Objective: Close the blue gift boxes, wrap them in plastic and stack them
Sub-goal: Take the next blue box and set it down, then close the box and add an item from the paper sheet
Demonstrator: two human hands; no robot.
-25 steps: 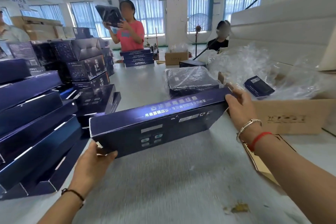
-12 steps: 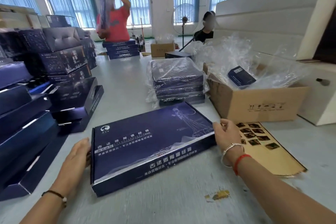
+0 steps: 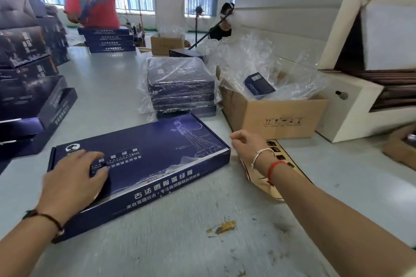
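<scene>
Blue gift box (image 3: 144, 164) lies flat under the open left hand (image 3: 74, 177); right hand (image 3: 249, 145) hovers loose beside it.

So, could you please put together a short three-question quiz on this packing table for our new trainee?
1. True or false: the left hand rests flat on the blue gift box.
2. What is the right hand holding? A) plastic film B) nothing C) a box
3. What covers the stack of boxes behind the blue gift box?

Key: 1 true; 2 B; 3 clear plastic wrap.
</scene>
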